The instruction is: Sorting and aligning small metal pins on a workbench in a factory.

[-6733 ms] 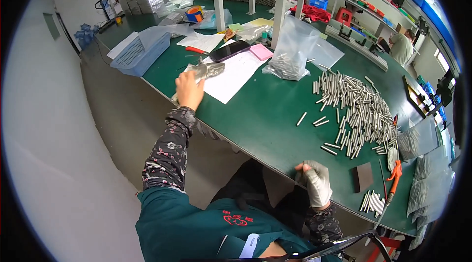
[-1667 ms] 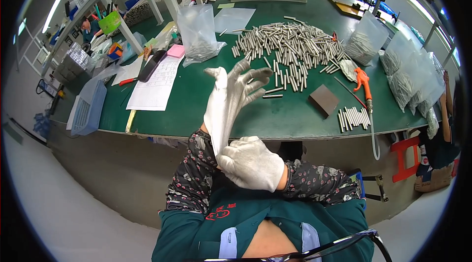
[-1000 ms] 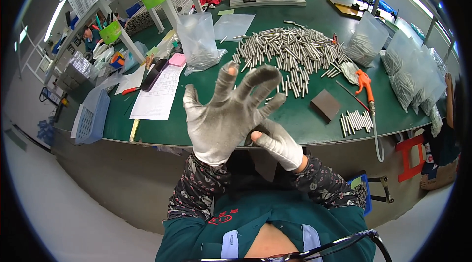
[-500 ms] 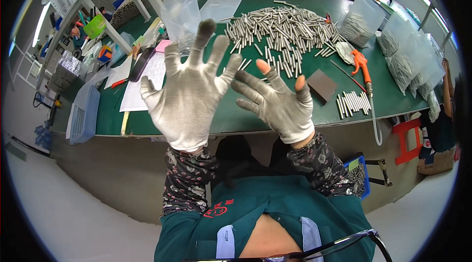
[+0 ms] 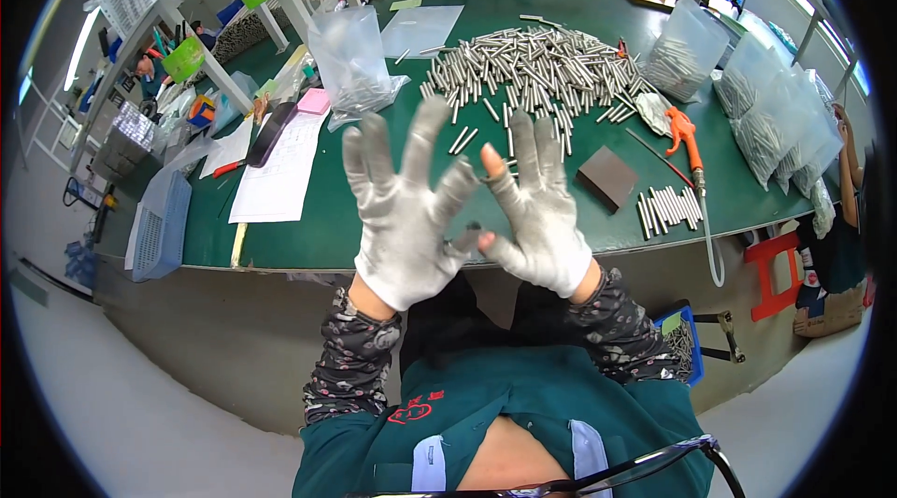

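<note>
Through the head camera I watch both hands raised in front of the near edge of the green bench (image 5: 617,229), backs toward me. The left hand (image 5: 404,222) is released, its fingers fanned apart inside a grey-white glove (image 5: 397,266). The right hand (image 5: 544,227) is released too, spread inside the matching right glove (image 5: 558,264), with bare fingertips (image 5: 490,159) poking out at thumb and index finger. The thumbs come close together; I can't tell whether they touch. Both gloves sit on the hands, and dark floral sleeves (image 5: 353,358) cover the forearms.

Beyond the hands, I see the heap of metal pins (image 5: 542,64) lying on the bench, with a few loose pins (image 5: 462,140) at its near left side. To the right of the right hand lies a dark brown block (image 5: 607,178), then a neat row of pins (image 5: 671,210) just beside an orange air gun (image 5: 683,135). Farther right I make out clear bags (image 5: 771,124) filled with pins; another bag (image 5: 346,59) stands behind the left hand, pins at its bottom. On the left are a paper sheet (image 5: 273,188), a dark phone (image 5: 271,135), a pink note pad (image 5: 315,102) and, at the bench's left end, a pale blue basket (image 5: 161,227). Below the bench, on the right, a blue bin (image 5: 696,353) holds more metal pieces near a red stool (image 5: 774,274).
</note>
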`<state>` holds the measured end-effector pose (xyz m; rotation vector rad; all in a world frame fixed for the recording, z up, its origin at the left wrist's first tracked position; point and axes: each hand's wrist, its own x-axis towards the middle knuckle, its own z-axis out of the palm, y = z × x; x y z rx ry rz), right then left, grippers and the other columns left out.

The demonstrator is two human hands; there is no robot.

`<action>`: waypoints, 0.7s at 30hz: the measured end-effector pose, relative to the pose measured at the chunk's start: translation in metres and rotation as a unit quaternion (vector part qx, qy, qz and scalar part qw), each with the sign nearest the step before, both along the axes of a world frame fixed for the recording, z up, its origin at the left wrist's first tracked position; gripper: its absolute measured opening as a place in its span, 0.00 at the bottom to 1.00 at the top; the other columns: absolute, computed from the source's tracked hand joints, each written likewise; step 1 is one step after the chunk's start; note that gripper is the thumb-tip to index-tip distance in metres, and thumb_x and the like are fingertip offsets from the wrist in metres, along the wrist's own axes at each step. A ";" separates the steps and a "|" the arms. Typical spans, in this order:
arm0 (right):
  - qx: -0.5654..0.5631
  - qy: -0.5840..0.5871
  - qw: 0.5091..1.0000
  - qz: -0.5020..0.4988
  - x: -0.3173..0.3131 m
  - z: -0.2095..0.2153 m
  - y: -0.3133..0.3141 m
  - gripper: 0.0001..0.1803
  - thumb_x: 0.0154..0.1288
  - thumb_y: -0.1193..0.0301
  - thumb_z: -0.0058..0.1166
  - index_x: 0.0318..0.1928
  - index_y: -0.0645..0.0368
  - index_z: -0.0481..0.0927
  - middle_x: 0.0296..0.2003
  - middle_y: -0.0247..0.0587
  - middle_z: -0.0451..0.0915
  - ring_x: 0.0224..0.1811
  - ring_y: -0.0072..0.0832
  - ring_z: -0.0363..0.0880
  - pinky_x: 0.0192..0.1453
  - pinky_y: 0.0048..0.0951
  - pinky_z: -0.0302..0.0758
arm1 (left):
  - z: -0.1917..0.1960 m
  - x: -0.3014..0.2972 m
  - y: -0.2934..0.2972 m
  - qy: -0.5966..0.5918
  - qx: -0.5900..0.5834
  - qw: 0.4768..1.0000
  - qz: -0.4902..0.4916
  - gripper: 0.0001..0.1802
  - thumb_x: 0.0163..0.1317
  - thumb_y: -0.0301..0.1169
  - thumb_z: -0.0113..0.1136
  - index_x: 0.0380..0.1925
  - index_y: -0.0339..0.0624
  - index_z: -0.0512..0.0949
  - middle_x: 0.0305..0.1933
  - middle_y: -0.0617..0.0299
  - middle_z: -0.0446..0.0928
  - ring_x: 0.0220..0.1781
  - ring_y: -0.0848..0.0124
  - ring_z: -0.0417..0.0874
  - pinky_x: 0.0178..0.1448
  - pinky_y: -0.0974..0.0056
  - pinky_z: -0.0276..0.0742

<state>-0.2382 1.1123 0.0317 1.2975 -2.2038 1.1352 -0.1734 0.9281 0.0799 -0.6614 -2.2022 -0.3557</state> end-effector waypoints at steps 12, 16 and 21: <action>0.118 0.127 0.983 -0.064 0.002 0.007 0.003 0.51 0.54 0.30 0.43 0.73 0.38 0.49 0.72 0.56 0.44 0.74 0.59 0.39 0.73 0.59 0.37 | -0.001 0.009 0.018 -0.134 -0.091 0.968 0.190 0.39 0.44 0.47 0.69 0.61 0.59 0.69 0.73 0.52 0.53 0.74 0.44 0.48 0.73 0.40 0.31; 0.101 0.143 0.981 -0.084 0.000 0.010 0.004 0.50 0.55 0.31 0.43 0.71 0.47 0.57 0.68 0.60 0.55 0.71 0.58 0.50 0.71 0.55 0.49 | -0.003 0.008 0.020 -0.135 -0.114 0.964 0.201 0.36 0.45 0.46 0.68 0.59 0.56 0.71 0.72 0.52 0.55 0.73 0.46 0.50 0.73 0.40 0.36; -0.173 -0.367 0.909 0.094 0.001 0.007 -0.006 0.27 0.65 0.54 0.54 0.49 0.70 0.75 0.38 0.49 0.79 0.40 0.30 0.78 0.47 0.28 0.73 | 0.005 0.010 0.032 -0.175 -0.162 0.956 0.170 0.34 0.48 0.45 0.65 0.58 0.49 0.72 0.67 0.53 0.63 0.73 0.51 0.54 0.73 0.43 0.44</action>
